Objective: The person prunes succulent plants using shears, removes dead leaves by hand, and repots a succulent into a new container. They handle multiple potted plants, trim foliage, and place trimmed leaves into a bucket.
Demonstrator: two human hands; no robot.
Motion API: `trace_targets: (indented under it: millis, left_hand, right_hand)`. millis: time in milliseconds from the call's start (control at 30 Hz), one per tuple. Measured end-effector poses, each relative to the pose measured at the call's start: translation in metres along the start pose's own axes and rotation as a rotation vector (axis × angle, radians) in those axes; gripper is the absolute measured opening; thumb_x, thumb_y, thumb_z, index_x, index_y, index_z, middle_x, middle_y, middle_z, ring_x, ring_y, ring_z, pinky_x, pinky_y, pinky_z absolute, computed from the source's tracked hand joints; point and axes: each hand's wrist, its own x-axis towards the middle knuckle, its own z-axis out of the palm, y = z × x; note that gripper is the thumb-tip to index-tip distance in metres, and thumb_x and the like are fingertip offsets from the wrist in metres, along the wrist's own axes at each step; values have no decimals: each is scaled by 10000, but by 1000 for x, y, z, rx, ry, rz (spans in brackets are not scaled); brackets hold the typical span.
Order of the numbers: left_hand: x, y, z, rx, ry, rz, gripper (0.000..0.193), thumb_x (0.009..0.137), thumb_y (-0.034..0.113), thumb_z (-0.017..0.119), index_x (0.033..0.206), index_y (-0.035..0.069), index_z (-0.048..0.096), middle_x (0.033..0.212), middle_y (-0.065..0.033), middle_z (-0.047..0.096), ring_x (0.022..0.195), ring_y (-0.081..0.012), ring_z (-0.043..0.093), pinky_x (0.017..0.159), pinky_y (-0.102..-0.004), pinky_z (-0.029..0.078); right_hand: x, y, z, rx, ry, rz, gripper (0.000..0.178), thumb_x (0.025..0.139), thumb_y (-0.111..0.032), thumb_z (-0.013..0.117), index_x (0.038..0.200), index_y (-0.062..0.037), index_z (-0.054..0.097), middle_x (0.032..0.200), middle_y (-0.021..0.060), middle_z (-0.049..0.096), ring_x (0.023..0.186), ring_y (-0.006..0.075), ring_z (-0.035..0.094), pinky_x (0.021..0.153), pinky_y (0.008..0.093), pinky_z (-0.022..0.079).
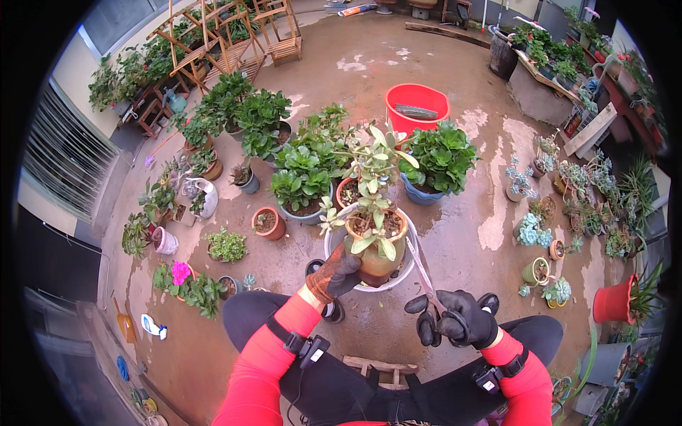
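Note:
My left hand, in a dark and orange-brown glove, is closed against the left side of a brown pot. The pot holds a pale-leaved succulent, whose stems rise and lean to several sides. Beneath the pot is a white basin; whether the pot rests in it or is held above it, I cannot tell. My black-gloved right hand is closed on a long, slim metal tool. Its tip points up beside the pot's right rim; its exact kind is unclear.
A red bucket stands beyond the plant. Leafy potted plants crowd around it, with a small terracotta pot at the left. Several succulents line the right side. A white spray bottle lies at the lower left. Wooden chairs stand far left.

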Motion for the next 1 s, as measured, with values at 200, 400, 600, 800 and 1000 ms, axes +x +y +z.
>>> trace_targets:
  millis: [200,400,600,800,1000]
  left_hand:
    - [-7,5,-6,821,-69,94,1058,774,130,828,1574,92,137,1533,-106,384,1387,-246,417,1155,-390,345]
    - [-18,7,8,656,-73,80,1049,804,184,821,1582,113,122,1557,-112,338,1408,-249,392,1174,-413,314]
    - [-14,18,20,1371,-127,304,1033,753,190,870,1534,76,203,1510,-113,399,1376,-253,432,1155,-422,343]
    - [-11,10,18,1380,-145,278,1064,716,135,888,1524,73,199,1511,-127,387,1384,-260,420,1149,-417,348]
    - [-16,-10,11,1126,-155,35,1042,736,124,872,1531,79,200,1497,-123,395,1380,-238,418,1145,-387,343]
  right_hand:
    - [-1,2,-2,-16,66,-138,699,932,-498,660,1360,31,500,875,102,670,709,146,639,624,250,514]
    - [-3,14,-7,-38,93,-184,562,973,-388,626,1318,37,499,867,116,682,699,154,653,598,253,518]
    - [-2,12,-7,-7,111,-192,467,1003,-277,576,1334,41,490,869,124,686,705,153,656,618,257,527]
    - [16,26,-16,-323,478,-275,437,1022,-279,563,1321,29,482,980,125,684,771,137,666,657,260,536]
    - [29,38,-25,-536,422,-573,386,1028,-235,567,1320,-1,474,1108,98,649,955,116,632,784,283,540]
